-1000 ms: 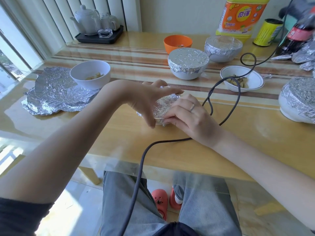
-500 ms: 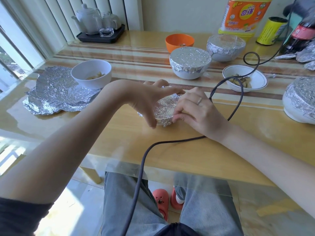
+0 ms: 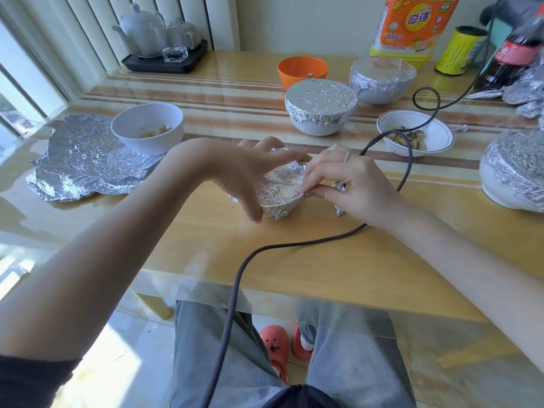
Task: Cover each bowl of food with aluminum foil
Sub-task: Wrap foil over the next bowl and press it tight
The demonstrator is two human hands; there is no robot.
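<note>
A small bowl under crinkled foil [image 3: 281,187] stands at the table's middle. My left hand [image 3: 235,172] cups its left side, thumb low on the near wall, fingers around the far rim. My right hand [image 3: 350,184] pinches the foil at the bowl's right rim. An uncovered white bowl of food [image 3: 147,129] rests on a loose foil sheet [image 3: 82,166] at the left. Three foil-covered bowls stand behind and to the right: one at centre [image 3: 321,104], one further back [image 3: 382,75], one at the right edge [image 3: 515,169]. An orange bowl [image 3: 303,69] and a shallow white bowl of food [image 3: 435,134] are uncovered.
A dark cable [image 3: 409,154] loops over the table past my right hand and hangs off the near edge. A tea set on a black tray [image 3: 164,58] sits at the back left. An orange bottle [image 3: 415,25], a yellow can [image 3: 459,51], a cola bottle [image 3: 512,57] and crumpled foil [image 3: 527,92] crowd the back right.
My right hand has slid off the top of the small bowl to its right rim, uncovering the foil surface. My left hand stays cupped on the left side.
</note>
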